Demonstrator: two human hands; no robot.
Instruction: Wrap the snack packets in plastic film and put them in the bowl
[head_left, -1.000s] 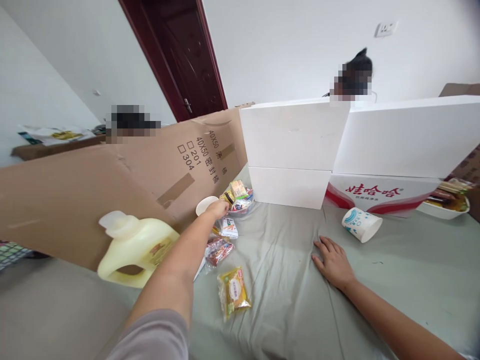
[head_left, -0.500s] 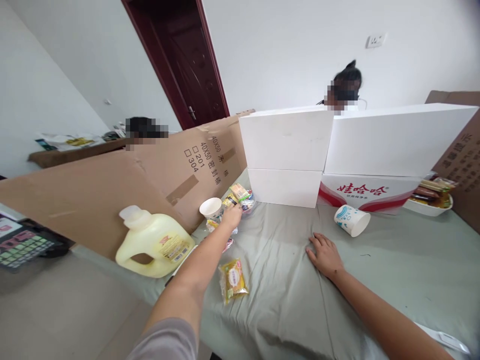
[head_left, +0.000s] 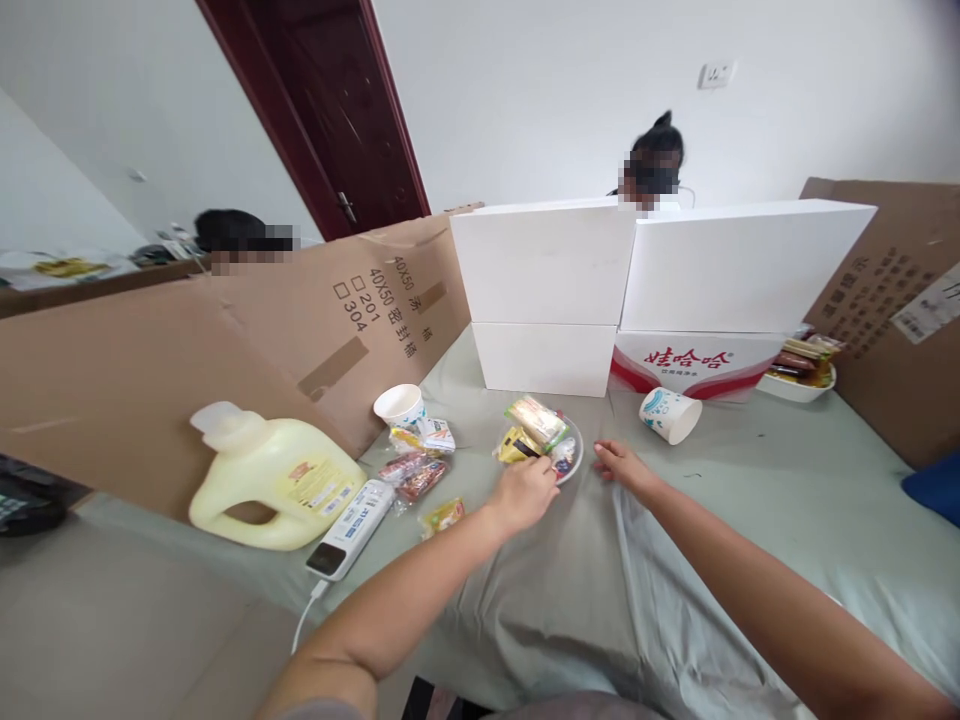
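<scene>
Plastic bowl (head_left: 578, 457), gripped by left hand (head_left: 526, 490), lies near right hand (head_left: 621, 466).

a yellow jug (head_left: 296, 460) beside a corded power bank (head_left: 352, 525); behind them, brown cardboard (head_left: 292, 325) and a dark door (head_left: 304, 100).

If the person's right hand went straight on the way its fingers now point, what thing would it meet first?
The bare right hand would probably first meet the right side of the round, clear plastic bowl, which holds colourful wrapped packets, though the hand's height is hard to judge.
</scene>
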